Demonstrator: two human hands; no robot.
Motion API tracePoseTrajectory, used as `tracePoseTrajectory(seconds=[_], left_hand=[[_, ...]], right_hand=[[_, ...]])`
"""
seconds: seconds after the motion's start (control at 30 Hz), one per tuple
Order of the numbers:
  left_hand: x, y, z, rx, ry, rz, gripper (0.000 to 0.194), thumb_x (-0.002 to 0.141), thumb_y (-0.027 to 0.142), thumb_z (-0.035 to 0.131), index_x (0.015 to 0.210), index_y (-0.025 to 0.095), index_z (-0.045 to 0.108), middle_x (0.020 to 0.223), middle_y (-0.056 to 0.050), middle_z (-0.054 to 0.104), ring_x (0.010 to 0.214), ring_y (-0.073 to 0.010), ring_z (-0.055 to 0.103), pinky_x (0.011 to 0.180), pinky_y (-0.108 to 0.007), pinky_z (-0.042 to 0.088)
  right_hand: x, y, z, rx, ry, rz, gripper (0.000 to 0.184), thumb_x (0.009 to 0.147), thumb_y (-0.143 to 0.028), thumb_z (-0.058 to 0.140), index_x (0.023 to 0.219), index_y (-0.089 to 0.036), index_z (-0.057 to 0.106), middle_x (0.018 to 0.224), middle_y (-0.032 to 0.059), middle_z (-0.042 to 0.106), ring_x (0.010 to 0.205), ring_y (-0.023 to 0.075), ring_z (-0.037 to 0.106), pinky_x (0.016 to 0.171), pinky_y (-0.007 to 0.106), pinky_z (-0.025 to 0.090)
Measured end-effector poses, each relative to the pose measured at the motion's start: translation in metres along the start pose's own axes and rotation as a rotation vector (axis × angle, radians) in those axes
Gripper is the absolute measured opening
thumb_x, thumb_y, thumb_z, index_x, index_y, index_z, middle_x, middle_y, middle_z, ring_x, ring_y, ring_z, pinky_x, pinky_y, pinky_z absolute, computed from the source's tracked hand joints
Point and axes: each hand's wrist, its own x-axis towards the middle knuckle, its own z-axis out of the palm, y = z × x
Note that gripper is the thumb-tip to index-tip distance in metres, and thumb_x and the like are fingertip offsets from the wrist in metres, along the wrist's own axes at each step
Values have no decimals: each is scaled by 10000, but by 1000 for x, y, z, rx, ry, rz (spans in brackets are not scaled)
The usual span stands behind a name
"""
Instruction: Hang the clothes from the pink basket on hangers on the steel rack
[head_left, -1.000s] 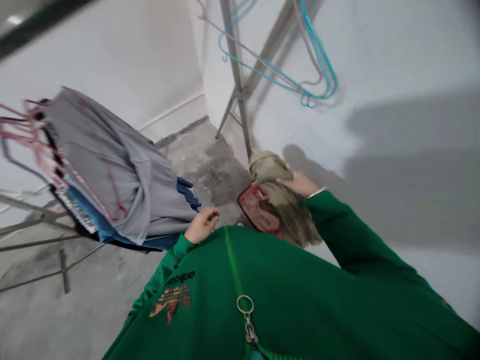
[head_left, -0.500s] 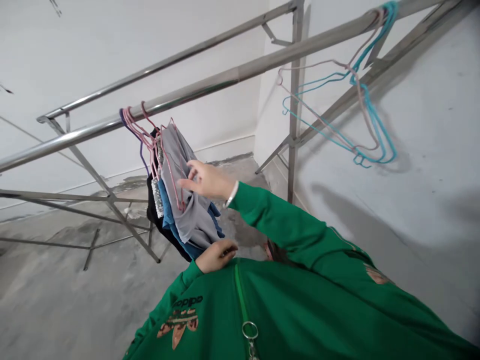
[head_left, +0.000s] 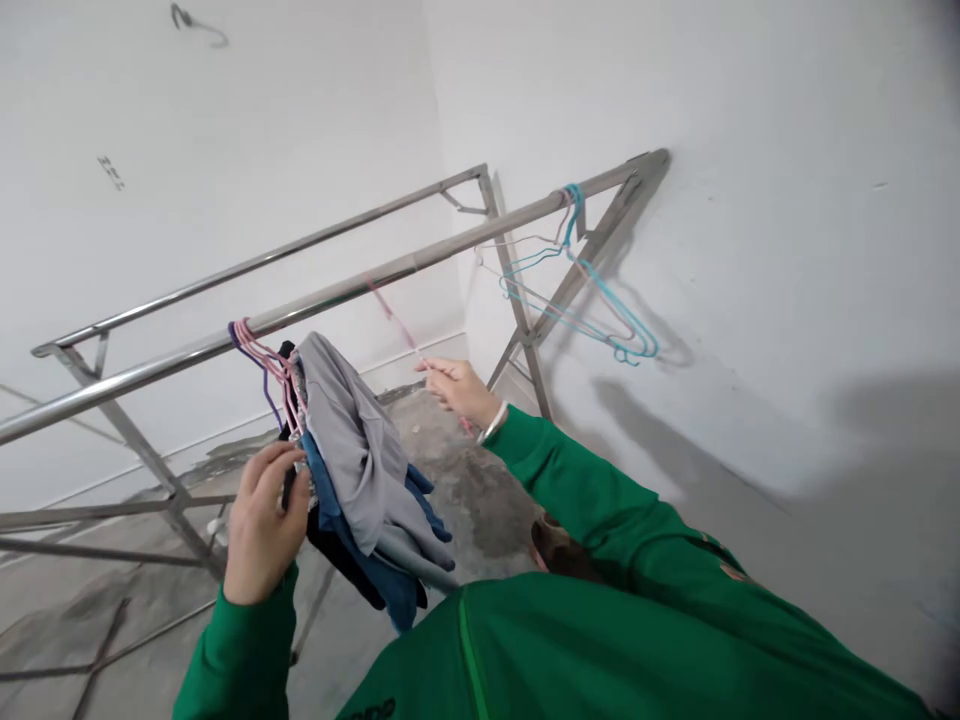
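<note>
Pale walls (head_left: pixel 787 250) met in a corner above the stained grey floor (head_left: pixel 480 500). A metal rack (head_left: pixel 330 300) ran across the view, its front rail sloping up to the right. The person wore a green jacket (head_left: pixel 585 640), and both sleeves reached forward.

Below the rail, left of centre, hung a close bunch of clothes: a grey garment (head_left: pixel 349 430) at the near side, a blue garment (head_left: pixel 401 590) next to it and a black garment (head_left: pixel 345 565) behind. Farther right, well apart from them, blue hangers (head_left: pixel 619 303) dangled from the same rail.

A loose pink hanger (head_left: pixel 405 336), blurred, slanted between the clothes and the blue hangers; its upper end overlapped the rail, and whether they touched could not be told. The right hand (head_left: pixel 461 388) had thumb and fingers pinched together on that hanger. The left hand (head_left: pixel 262 520), fingers curled, was at the left edge of the clothes; whether it gripped any cloth could not be told. A purple hanger (head_left: pixel 268 385) hung just above it. A white bracelet (head_left: pixel 493 424) circled the right wrist.
</note>
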Motion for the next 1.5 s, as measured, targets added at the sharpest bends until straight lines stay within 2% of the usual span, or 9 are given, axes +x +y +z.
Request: tracePoseTrajectory(seconds=[0.3, 0.53, 0.67, 0.87, 0.97, 1.07, 1.2, 1.33, 1.5], left_hand=[[50, -19, 50, 293, -90, -58, 529, 869, 335, 430, 1328, 73, 453, 1333, -224, 503, 1234, -372, 469, 1019, -513, 397], [58, 2, 56, 391, -168, -169, 627, 826, 347, 483, 1387, 77, 415, 1208, -213, 592, 1156, -384, 493, 940, -496, 382], [51, 7, 60, 331, -217, -224, 599, 794, 332, 519, 1341, 92, 477, 1052, -179, 659, 1097, -358, 516, 932, -479, 362], [30, 30, 59, 153, -109, -428, 589, 726, 271, 611, 1298, 163, 522, 961, -110, 664, 1078, -328, 494, 919, -475, 361], [20, 42, 54, 84, -86, -481, 703, 704, 282, 657, 1370, 195, 450, 1001, -90, 662, 1128, -318, 467, 958, -488, 345], [15, 48, 51, 60, -109, -521, 790, 691, 303, 680, 1417, 196, 386, 991, -80, 666, 1193, -324, 435, 982, -507, 334], [11, 51, 55, 57, -98, -542, 762, 701, 286, 669, 1406, 186, 399, 877, -64, 662, 1175, -316, 459, 970, -509, 356], [7, 52, 62, 52, -86, -517, 786, 708, 291, 673, 1427, 193, 371, 942, -79, 675, 1186, -313, 462, 976, -492, 349], [-4, 45, 65, 64, -106, -462, 745, 816, 337, 564, 1476, 155, 270, 1020, -95, 697, 1276, -308, 412, 1016, -507, 281]], right_hand=[[-9, -42, -124, 163, 342, -107, 180, 704, -209, 560, 874, -157, 530, 459, -125, 283, 377, 21, 199, 361, 148, 151], [-20, -43, -167, -71, 420, -101, 158, 711, -200, 526, 858, -166, 573, 505, -86, 348, 383, 40, 209, 358, 191, 156], [-39, -21, -175, -551, 647, -210, 292, 720, -226, 517, 994, -152, 582, 771, 24, 566, 545, 103, 446, 524, 280, 433], [-104, 9, -125, -993, 816, -667, 359, 808, -233, 477, 1156, -158, 517, 1120, 157, 522, 983, 228, 552, 795, 404, 530], [-129, 20, -82, -1031, 681, -843, 301, 845, -194, 469, 1141, -172, 519, 1070, 146, 546, 1042, 252, 553, 858, 440, 515], [-135, 34, -44, -948, 329, -959, 330, 849, -136, 478, 1173, -195, 507, 1061, 118, 567, 1020, 226, 571, 886, 419, 513], [-118, 68, -1, -772, -188, -695, 558, 884, -326, 531, 1384, -174, 334, 1266, 179, 496, 1065, 231, 566, 900, 414, 528], [-95, 101, 40, -727, -381, -443, 997, 759, -528, 667, 1475, -81, 135, 1399, 253, 403, 1205, 304, 507, 1019, 483, 447], [-88, 110, 52, -856, -317, -346, 352, 896, -265, 437, 1208, -136, 534, 1093, 159, 652, 1035, 261, 609, 921, 411, 487]])
